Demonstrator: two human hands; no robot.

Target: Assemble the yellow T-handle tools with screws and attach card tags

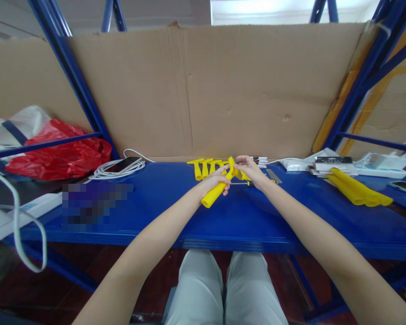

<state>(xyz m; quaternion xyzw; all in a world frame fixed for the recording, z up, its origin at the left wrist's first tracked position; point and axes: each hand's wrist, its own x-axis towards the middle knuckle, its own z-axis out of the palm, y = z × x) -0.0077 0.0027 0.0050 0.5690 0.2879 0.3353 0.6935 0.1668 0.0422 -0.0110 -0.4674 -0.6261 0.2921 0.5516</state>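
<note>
A yellow tool with a tubular handle (214, 195) is held at an angle above the blue table. My left hand (216, 181) is wrapped round its handle near the head. My right hand (250, 170) is at the tool's upper end, its fingers bent; whether they grip the yellow head or only touch it is hard to tell. Behind the hands several similar yellow tools (205, 169) lie in a row. A screwdriver (251, 183) with a black and yellow handle lies by my right hand, and a flat metal blade (273, 176) rests just right of it.
At the right lie yellow tubes (358, 187), small boxes (333, 163) and a white power strip (382, 171). On the left are a coiled white cable (117, 171) with a phone and a red plastic bag (64, 149). Cardboard (250, 90) stands behind the blue table (176, 221).
</note>
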